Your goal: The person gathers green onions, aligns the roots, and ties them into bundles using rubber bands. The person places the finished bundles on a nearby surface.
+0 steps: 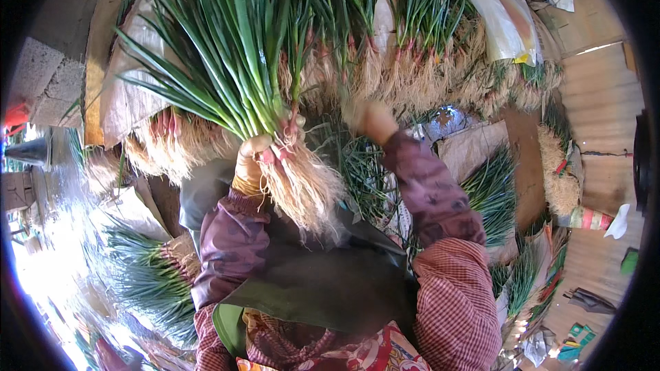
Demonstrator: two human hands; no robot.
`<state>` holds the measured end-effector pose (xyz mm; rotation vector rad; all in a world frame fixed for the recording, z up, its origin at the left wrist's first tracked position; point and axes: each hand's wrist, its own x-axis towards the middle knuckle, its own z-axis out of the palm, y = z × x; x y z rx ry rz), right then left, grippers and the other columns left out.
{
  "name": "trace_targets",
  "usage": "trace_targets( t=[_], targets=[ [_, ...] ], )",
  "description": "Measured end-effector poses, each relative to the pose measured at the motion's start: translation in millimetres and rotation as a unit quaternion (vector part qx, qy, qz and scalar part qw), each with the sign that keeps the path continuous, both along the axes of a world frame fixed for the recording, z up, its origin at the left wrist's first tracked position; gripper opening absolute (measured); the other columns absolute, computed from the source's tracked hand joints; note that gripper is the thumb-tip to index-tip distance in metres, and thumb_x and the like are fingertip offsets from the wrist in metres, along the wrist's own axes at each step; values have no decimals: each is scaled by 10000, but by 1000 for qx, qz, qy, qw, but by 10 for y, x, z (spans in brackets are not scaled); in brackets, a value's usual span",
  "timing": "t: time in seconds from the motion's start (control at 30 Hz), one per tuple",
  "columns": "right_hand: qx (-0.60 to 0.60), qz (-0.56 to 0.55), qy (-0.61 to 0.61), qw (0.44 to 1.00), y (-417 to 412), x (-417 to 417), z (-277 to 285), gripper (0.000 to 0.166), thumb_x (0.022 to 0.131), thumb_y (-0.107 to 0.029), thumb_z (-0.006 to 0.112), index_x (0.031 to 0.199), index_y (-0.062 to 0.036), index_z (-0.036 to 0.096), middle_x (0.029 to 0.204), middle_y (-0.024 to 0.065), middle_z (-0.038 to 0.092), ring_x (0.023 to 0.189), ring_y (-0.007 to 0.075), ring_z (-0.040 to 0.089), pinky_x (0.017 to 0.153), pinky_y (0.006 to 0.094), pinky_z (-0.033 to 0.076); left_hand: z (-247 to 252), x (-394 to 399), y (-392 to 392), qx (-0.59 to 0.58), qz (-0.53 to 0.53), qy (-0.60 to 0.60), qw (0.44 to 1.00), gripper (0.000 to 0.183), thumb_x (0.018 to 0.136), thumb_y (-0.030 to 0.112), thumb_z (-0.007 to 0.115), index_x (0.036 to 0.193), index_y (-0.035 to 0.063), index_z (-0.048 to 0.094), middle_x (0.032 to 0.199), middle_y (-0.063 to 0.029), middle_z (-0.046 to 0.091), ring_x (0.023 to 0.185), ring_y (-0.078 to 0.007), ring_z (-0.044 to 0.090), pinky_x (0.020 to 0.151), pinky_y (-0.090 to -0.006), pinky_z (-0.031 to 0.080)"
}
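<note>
My left hand (251,157) grips a bunch of green onions (252,87) just above the roots. Their long green leaves fan upward, and pale roots with reddish bulbs hang to the right of the hand. Blurred by motion, my right hand (372,118) is held in front of a row of more green onions (412,62); its fingers and anything in them cannot be made out. Loose green leaves (363,180) lie below it. A dark apron (330,278) covers my lap.
More green onions lie in piles at the lower left (149,273) and the right (492,190). Pale sacking (131,77) and a white plastic sheet (495,15) lie around the far row. Cardboard (526,170) is on the right.
</note>
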<state>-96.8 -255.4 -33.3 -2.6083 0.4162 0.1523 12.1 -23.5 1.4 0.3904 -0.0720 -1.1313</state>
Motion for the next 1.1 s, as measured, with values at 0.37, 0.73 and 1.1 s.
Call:
trace_targets(
  t=[0.37,0.73,1.1],
  targets=[
    [829,-65,-120,542,608,700,116,293,921,-346,439,945,-76,547,502,-56,407,407,43,353,383,188,263,81,-26,-54,31,29,9,999,553,670,181,608,1152,-48,464,1043,-186,563,881,-277,563,809,-389,465],
    [715,-88,-189,667,552,588,267,264,901,-281,510,911,-24,566,505,-18,457,393,61,401,413,186,328,40,5,-57,96,13,-60,994,498,639,194,628,1058,-47,507,883,-147,592,780,-275,575,845,-413,433],
    [431,-197,-183,862,717,677,297,284,871,-332,515,796,-61,556,542,82,549,447,209,545,412,335,417,-92,76,5,129,-29,-58,990,433,664,180,641,1028,-20,519,882,-139,595,796,-249,583,798,-367,478]
  ],
)
